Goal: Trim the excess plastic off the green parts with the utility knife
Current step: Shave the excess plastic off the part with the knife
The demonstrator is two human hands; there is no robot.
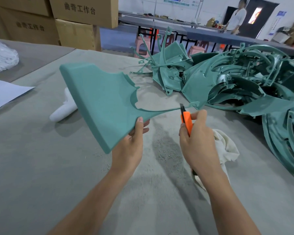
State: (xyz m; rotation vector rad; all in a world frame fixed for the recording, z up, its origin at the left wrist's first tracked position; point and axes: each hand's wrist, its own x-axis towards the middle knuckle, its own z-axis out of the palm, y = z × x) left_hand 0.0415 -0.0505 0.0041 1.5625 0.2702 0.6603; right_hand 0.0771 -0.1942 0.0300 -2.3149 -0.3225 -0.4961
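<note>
**Knife at the thin strip of a green part held above the table**

Our left hand is pinched on the lower edge of a green part, thumb on its textured face and fingers curled behind, holding it up off the grey table. Our right hand is closed in a fist round the orange utility knife, whose dark tip points up and meets the thin curved strip that runs from the part's right side. The part is a broad, matte green panel with a rounded thick edge at the left and a scalloped cut-out at its upper right. Just beyond the knife, a heap of green parts covers the table's right side. A white cloth lies under our right wrist, and a white glove behind the panel.
</note>
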